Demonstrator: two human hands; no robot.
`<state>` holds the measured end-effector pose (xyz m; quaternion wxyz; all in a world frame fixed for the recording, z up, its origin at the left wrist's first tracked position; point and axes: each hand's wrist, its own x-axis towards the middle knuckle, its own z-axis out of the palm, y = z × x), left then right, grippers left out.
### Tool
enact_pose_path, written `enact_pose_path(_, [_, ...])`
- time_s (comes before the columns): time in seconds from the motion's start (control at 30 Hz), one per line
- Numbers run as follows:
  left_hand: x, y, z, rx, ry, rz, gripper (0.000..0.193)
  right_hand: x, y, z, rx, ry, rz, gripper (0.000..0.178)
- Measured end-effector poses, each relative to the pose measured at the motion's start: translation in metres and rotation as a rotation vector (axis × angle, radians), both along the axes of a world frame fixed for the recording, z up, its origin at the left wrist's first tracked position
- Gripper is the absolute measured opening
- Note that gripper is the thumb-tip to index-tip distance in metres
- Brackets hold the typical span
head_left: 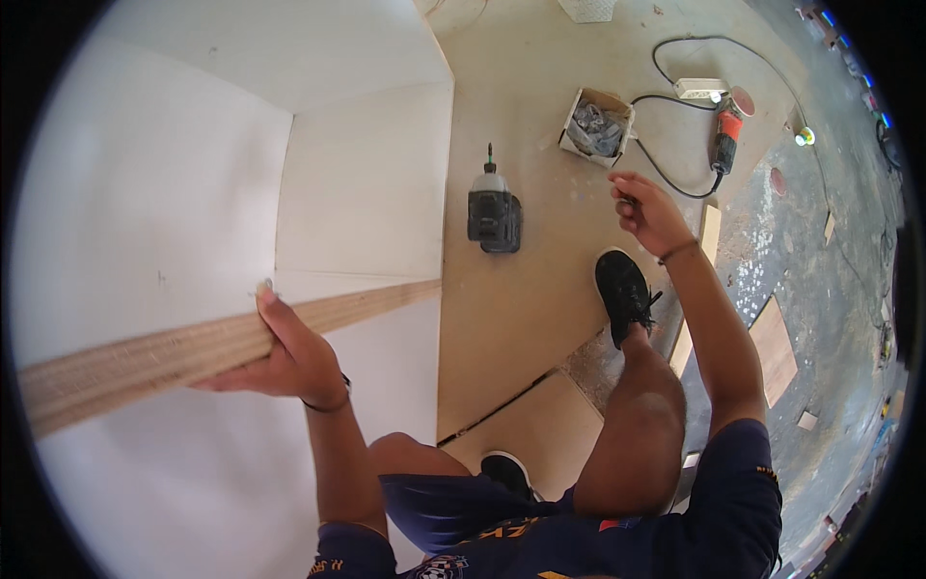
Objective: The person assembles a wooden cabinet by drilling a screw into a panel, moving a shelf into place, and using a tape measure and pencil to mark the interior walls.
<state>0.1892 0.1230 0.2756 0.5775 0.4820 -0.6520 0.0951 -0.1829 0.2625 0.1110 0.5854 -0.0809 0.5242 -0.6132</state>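
Note:
My left hand (294, 355) is wrapped round the bare wood edge of a shelf panel (145, 372) in a white cabinet. Its thumb lies on the upper side, by a small shiny piece (267, 286) too small to name, and the fingers reach beneath. Over the floor at the right, my right hand (653, 214) has its fingers curled closed. Something small and dark shows between them, but its kind cannot be told. Just beyond that hand stands an open carton (596, 125) filled with small grey pieces, perhaps in clear plastic.
A cordless driver (495, 214) with a bit lies on the brown board (521, 318). Farther right are a red and black angle grinder (727, 130), its looping cord and a white power strip (701, 89). The white cabinet wall (367, 183) rises at left; wood offcuts (772, 352) lie right.

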Motion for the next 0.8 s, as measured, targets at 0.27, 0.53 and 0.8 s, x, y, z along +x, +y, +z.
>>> enact_pose_path(0.27, [0.041,-0.008,0.007,-0.275,-0.474,0.105,0.089,-0.12,-0.121,-0.155,-0.302,0.317,0.043,0.035])
enact_pose_path(0.53, [0.04,0.01,0.014,-0.22,-0.243,-0.109,0.052,-0.121,-0.163,-0.035,-0.383,0.609,-0.05,0.048])
enact_pose_path(0.8, [0.03,-0.049,0.009,-0.561,-0.324,-0.155,0.054,0.073,-0.056,0.182,-0.634,1.395,0.524,0.046])
